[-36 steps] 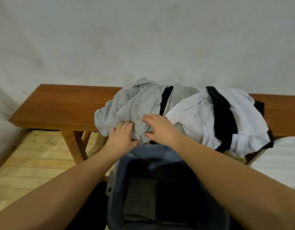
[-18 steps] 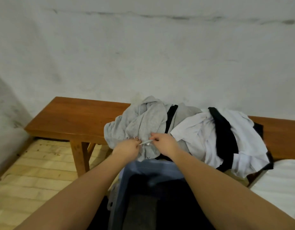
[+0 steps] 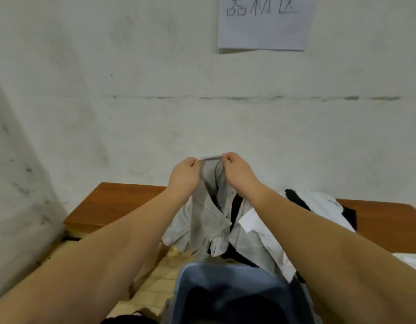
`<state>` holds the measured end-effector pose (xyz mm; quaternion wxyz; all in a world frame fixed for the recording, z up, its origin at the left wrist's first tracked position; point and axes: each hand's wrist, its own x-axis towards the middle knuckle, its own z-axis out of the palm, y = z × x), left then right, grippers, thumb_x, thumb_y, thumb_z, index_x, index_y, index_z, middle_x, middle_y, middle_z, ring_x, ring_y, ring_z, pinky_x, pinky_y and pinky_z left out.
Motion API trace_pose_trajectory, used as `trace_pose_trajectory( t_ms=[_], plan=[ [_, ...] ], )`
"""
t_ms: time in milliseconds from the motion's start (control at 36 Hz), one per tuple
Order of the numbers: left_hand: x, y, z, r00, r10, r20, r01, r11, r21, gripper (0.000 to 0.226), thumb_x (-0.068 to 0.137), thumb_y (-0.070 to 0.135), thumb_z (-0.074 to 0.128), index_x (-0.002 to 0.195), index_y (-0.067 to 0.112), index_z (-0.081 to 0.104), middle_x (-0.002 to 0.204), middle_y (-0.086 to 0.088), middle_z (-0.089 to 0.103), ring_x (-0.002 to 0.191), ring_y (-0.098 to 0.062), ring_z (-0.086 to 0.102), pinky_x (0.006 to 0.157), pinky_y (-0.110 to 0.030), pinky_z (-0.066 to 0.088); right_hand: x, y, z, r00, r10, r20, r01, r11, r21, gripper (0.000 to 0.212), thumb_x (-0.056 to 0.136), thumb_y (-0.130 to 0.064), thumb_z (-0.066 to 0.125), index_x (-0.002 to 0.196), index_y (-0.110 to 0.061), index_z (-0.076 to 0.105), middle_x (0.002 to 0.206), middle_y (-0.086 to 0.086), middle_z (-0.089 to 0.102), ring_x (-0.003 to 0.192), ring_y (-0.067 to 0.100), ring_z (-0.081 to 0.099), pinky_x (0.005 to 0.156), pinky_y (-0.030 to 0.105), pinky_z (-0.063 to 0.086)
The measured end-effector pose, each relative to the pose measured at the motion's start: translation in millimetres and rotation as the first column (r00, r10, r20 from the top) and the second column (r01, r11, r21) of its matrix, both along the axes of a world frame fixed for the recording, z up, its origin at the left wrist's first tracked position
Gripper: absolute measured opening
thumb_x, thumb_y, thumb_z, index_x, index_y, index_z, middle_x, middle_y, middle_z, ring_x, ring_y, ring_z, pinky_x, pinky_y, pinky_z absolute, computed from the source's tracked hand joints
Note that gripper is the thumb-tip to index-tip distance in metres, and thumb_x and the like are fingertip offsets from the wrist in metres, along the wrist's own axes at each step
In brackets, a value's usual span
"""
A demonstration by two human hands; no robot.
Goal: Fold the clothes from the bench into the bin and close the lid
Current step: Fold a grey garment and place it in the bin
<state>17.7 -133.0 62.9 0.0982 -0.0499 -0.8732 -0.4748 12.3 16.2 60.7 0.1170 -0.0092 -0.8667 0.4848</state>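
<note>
1. Left hand (image 3: 183, 175) raised in front of the wall, grip clamped on the top edge of the grey shirt (image 3: 208, 218), fingers curled round the fabric.
2. Right hand (image 3: 237, 170) at the same height, just beside the left, grip also pinched on that edge; a short band of grey cloth stretches between the two grips.
3. Grey shirt hangs straight down from both grips, crumpled, collar flaps visible below the hands; I see its lower end over the front edge of the table (image 3: 122, 202), just above the bin.
4. Below and to the right of the grips: white garment (image 3: 317, 202) heaped on the table, a black strip of cloth (image 3: 295, 199) across it, more black fabric at its far right side.
5. One white sleeve or corner of that heap lies against the grey shirt's right side, under my right forearm.
6. Bin (image 3: 225, 277), blue-grey, directly below the grips at the bottom of the view, open, dark cloth inside; I cannot tell what pieces.
7. Lid not identifiable from here.
8. Above and right of the grips: paper sign (image 3: 263, 26) with handwritten characters on the white wall.
9. Light tiled floor (image 3: 155, 284) left of the bin, under the left forearm.
</note>
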Motion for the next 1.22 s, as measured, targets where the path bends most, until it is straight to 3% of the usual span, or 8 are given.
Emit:
trace_pose_trajectory(
  t_ms=[222,389,528,694,806,917,1083,1222],
  plan=[
    [18.5,-9.1,66.1,0.999,-0.027,-0.038,0.037,0.948,0.316,0.036,0.091,0.042,0.052,0.091,0.01,0.069,0.095,-0.015,0.071,0.093,-0.034,0.067,0.09,-0.051,0.054,30.2,6.5,52.9,0.971,0.115,-0.211,-0.102,0.992,0.071,0.024,0.097,-0.044,0.055,0.106,-0.021,0.057,0.102,-0.002,0.063,0.09,0.014,0.057,0.066,0.021,0.038],
    [32.1,-20.8,88.1,0.995,-0.051,-0.091,0.077,0.948,0.309,0.028,0.091,0.037,0.062,0.079,0.013,0.069,0.079,-0.013,0.066,0.073,-0.022,0.061,0.071,-0.034,0.046,51.1,43.3,58.0,0.976,0.217,-0.033,-0.178,0.871,0.458,0.012,0.092,-0.034,0.064,0.093,-0.025,0.057,0.09,-0.004,0.059,0.088,0.017,0.055,0.069,0.03,0.036],
    [39.5,-34.5,96.3,0.99,-0.035,-0.135,0.067,0.967,0.244,0.035,0.095,0.038,0.06,0.087,0.005,0.07,0.09,-0.018,0.071,0.081,-0.029,0.066,0.077,-0.041,0.053,66.5,81.9,53.2,0.99,0.085,0.111,-0.13,0.848,0.513,0.012,0.091,-0.025,0.06,0.091,-0.013,0.062,0.087,0.006,0.062,0.085,0.025,0.059,0.067,0.032,0.043],
    [41.6,-49.7,95.8,0.988,-0.048,-0.146,0.078,0.976,0.203,0.031,0.094,0.037,0.061,0.07,0.018,0.065,0.072,-0.004,0.064,0.072,-0.021,0.059,0.07,-0.033,0.043,77.9,115.6,54.6,0.988,0.102,0.115,-0.112,0.99,0.081,0.014,0.089,-0.023,0.07,0.089,-0.009,0.066,0.088,0.008,0.065,0.08,0.019,0.062,0.076,0.036,0.055],
    [43.4,-58.2,95.1,0.988,-0.021,-0.151,0.054,0.975,0.215,0.033,0.094,0.036,0.06,0.072,0.012,0.064,0.073,-0.007,0.061,0.072,-0.02,0.056,0.069,-0.032,0.039,89.6,126.1,54.0,0.97,0.225,0.092,-0.208,0.964,-0.164,0.024,0.083,-0.029,0.077,0.08,-0.012,0.06,0.079,0.001,0.067,0.078,0.018,0.064,0.074,0.03,0.052],
    [44.8,-65.4,92.2,0.988,0.012,-0.151,0.019,0.979,0.201,0.033,0.096,0.035,0.058,0.069,0.017,0.062,0.071,-0.003,0.062,0.069,-0.02,0.057,0.065,-0.03,0.041,103.6,141.4,32.0,0.868,0.346,0.356,-0.338,0.937,-0.085,0.076,0.053,-0.052,0.09,0.112,-0.009,0.068,0.109,0.009,0.074,0.102,0.024,0.071,0.093,0.037,0.054],
    [45.2,-75.0,91.8,0.987,0.07,-0.145,-0.033,0.97,0.24,0.036,0.096,0.038,0.056,0.082,0.006,0.063,0.08,-0.011,0.06,0.073,-0.024,0.056,0.069,-0.034,0.041,119.1,155.5,16.0,0.805,0.168,0.569,-0.427,0.83,0.359,0.033,0.077,-0.048,0.079,0.1,-0.026,0.073,0.101,-0.007,0.075,0.095,0.013,0.071,0.096,0.033,0.052],
    [40.7,-75.4,75.3,0.99,0.117,-0.076,-0.098,0.97,0.221,0.034,0.096,0.039,0.054,0.076,0.012,0.059,0.078,-0.008,0.058,0.074,-0.026,0.055,0.066,-0.034,0.039,126.0,160.1,11.5,0.829,0.094,0.551,-0.378,0.82,0.43,0.057,0.075,-0.068,0.07,0.1,-0.017,0.074,0.107,0.007,0.073,0.105,0.028,0.066,0.101,0.04,0.048]
  ],
)
